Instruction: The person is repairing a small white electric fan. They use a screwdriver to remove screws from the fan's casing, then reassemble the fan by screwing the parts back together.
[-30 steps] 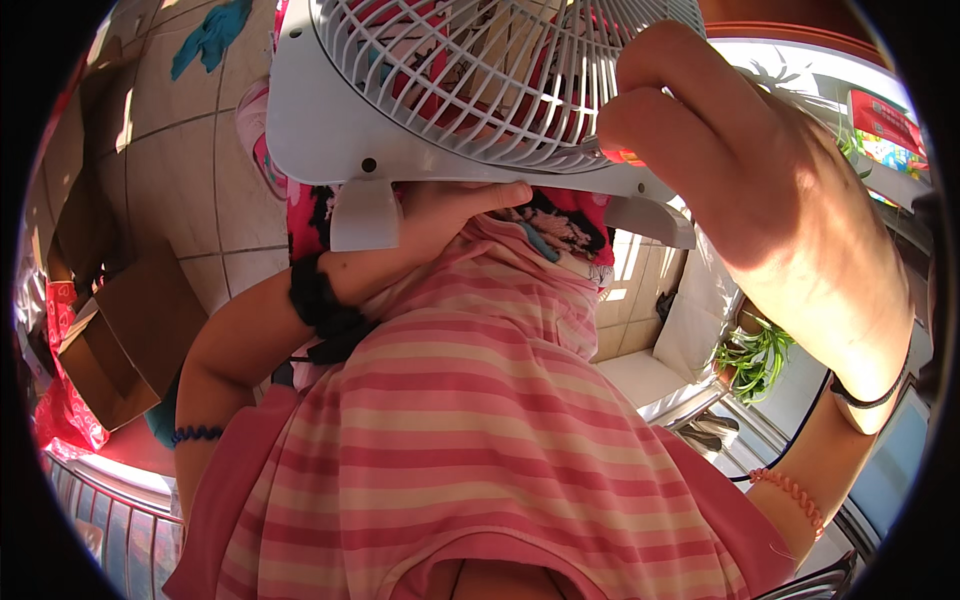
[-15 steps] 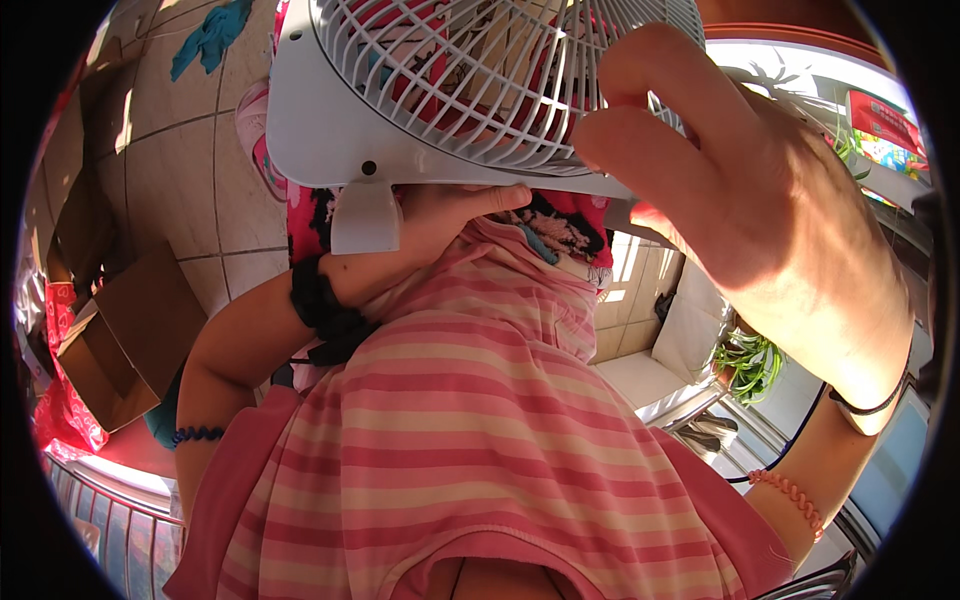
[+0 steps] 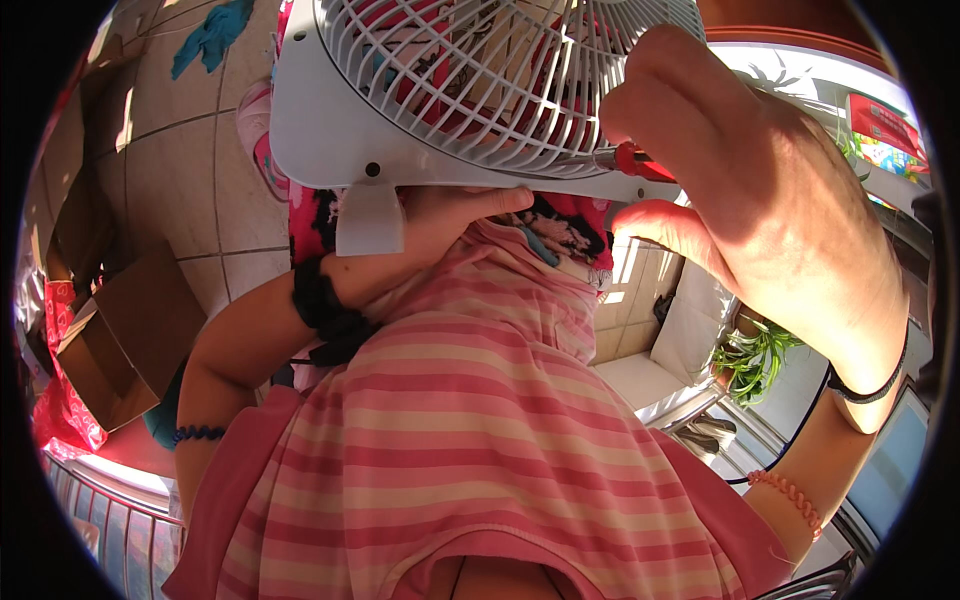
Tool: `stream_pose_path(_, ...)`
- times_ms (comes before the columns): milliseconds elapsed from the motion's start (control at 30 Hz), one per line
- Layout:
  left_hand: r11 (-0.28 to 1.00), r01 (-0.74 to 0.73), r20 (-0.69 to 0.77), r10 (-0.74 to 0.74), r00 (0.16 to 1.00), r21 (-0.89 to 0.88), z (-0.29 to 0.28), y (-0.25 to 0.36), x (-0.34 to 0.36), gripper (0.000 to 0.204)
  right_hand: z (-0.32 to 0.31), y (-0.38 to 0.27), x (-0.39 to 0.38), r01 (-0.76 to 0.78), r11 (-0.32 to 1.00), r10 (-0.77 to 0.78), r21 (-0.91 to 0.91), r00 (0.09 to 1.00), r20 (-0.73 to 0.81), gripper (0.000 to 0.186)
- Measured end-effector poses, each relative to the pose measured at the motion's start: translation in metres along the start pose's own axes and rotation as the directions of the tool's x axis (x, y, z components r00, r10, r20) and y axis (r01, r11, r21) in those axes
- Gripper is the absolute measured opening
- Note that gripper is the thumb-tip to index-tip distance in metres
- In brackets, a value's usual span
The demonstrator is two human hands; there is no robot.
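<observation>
My pink-striped shirt is closest, below a patterned red-and-black cloth that shows beneath the fan's edge. A black scrunchie circles my left wrist, and my left hand reaches under the near edge of the pale grey fan, thumb stretched along that edge; the frame hides its other fingers, so I cannot tell how far they are bent or whether they grip it. The fan sits beyond my shirt, grille facing up at me, one stubby foot in front of my left wrist. My right hand is at the fan's right side, half open, fingers bent over a red-handled tool and thumb standing apart below; how firmly I have the handle I cannot tell. The tool's metal shaft points left, close to the grille's rim. Farther off are an open cardboard box at left, a leafy plant at right, and a teal cloth on the tiled floor.
</observation>
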State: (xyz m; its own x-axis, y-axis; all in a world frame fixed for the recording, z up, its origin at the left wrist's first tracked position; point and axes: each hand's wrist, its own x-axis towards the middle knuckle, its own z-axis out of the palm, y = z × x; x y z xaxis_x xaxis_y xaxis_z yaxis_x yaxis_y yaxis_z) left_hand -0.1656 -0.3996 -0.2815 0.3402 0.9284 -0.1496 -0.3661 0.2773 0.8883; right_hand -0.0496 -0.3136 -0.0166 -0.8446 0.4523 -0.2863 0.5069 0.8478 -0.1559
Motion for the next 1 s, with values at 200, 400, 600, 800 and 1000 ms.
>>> stream_pose_path(200, 0.999, -0.008, 0.005, 0.007, 1.0, 0.032, -0.002, 0.002, -0.002, 0.037, -0.005, 0.009, 0.001, 0.118, 0.993, -0.118, -0.004, 0.991, -0.057, 0.028)
stream_pose_path(400, 0.995, 0.096, 0.011, -0.096, 0.995, -0.01, -0.002, 0.005, -0.001, 0.035, -0.012, 0.002, -0.005, 0.02, 0.984, 0.003, -0.179, 0.992, 0.127, 0.028)
stream_pose_path(600, 0.884, 0.402, 0.082, -0.395, 0.915, -0.239, 0.004, 0.019, 0.002, 0.036, -0.001, 0.005, -0.009, -0.011, 0.992, 0.007, -0.125, 0.999, -0.033, 0.029)
stream_pose_path(800, 0.928, 0.288, 0.008, -0.294, 0.956, -0.238, 0.007, 0.011, 0.001, 0.036, 0.014, 0.017, -0.014, 0.033, 0.998, -0.036, -0.049, 0.997, -0.065, 0.028)
stream_pose_path(1000, 0.904, 0.285, -0.012, -0.305, 0.952, -0.319, 0.006, 0.007, 0.0, 0.037, 0.016, 0.022, -0.018, 0.05, 0.999, -0.052, -0.021, 0.995, -0.085, 0.028)
